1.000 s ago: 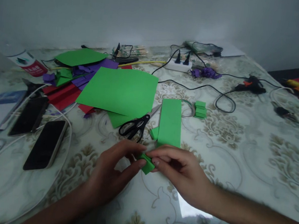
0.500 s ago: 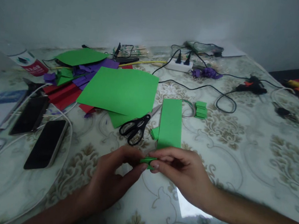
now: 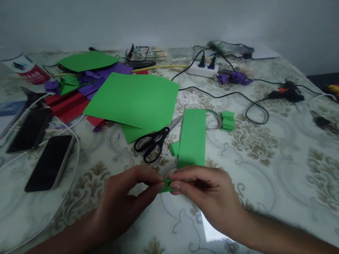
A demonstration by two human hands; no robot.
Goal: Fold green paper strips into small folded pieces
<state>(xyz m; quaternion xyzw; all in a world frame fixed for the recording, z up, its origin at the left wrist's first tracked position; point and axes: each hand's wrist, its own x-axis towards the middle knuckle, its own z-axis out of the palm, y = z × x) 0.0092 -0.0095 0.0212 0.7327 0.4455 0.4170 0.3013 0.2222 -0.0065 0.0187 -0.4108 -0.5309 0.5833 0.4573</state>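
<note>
A small folded piece of green paper (image 3: 166, 186) is pinched between both hands near the table's front. My left hand (image 3: 129, 195) grips its left end with thumb and forefinger. The thumb and fingers of my right hand (image 3: 211, 191) close on its right end. Just beyond the hands lies a green paper strip (image 3: 193, 137), with a small folded green piece (image 3: 175, 148) at its left edge. Black-handled scissors (image 3: 153, 141) rest left of the strip, blades toward it. Another folded green piece (image 3: 228, 121) lies to the right, beside a thin ring (image 3: 216, 119).
Large green sheets (image 3: 133, 99) lie over red and purple paper at the back left. Two phones (image 3: 50, 163) and white cables are at left, near a bottle (image 3: 25, 67). A power strip (image 3: 203, 69) and glue gun (image 3: 288, 91) stand behind.
The small green piece has tilted between my fingers, showing a flatter face. My hands have hardly moved, and the whole view has shifted slightly.
</note>
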